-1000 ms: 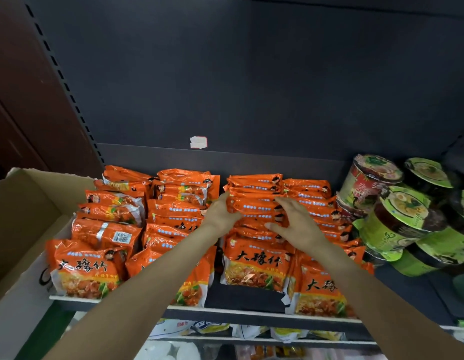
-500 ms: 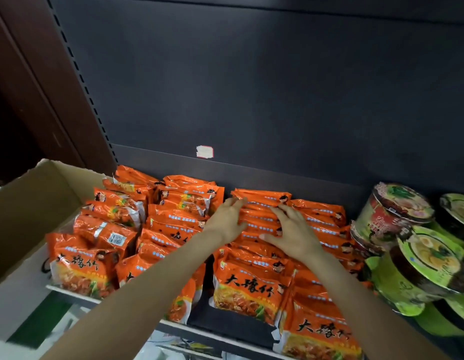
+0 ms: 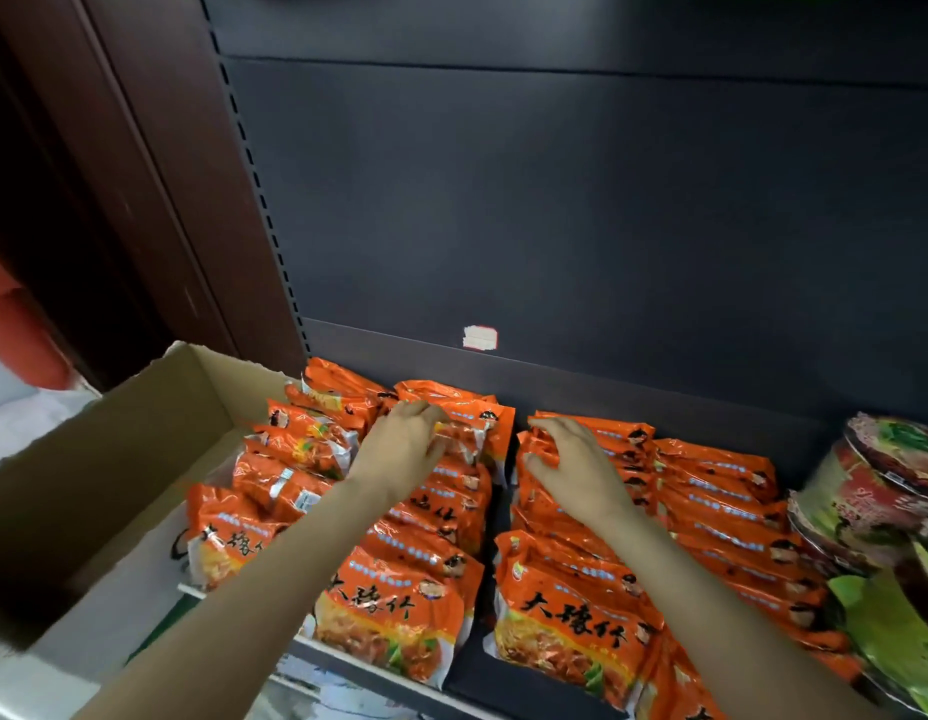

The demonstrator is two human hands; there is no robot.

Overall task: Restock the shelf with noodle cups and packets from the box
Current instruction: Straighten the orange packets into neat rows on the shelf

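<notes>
Orange noodle packets point(image 3: 571, 621) stand in several rows on the dark shelf point(image 3: 508, 691), leaning back one behind another. My left hand point(image 3: 402, 452) rests with bent fingers on the back packets of the second row point(image 3: 467, 433). Spread over the top of the third row's back packets point(image 3: 623, 439) lies my right hand point(image 3: 576, 467), pressing on them. An open cardboard box point(image 3: 114, 459) sits at the left end of the shelf; its inside shows no goods from here. Noodle cups point(image 3: 877, 491) lie tilted at the right.
A green cup point(image 3: 888, 615) lies in front of the red-sided ones at the far right. The dark back panel carries a small white sticker point(image 3: 480, 337). A brown upright point(image 3: 155, 210) stands left of the shelf. A lower shelf shows under the front edge.
My left hand has shifted left from the third row onto the second row's back packets. My right hand stays on the third row. The camera has tilted up and nearer.
</notes>
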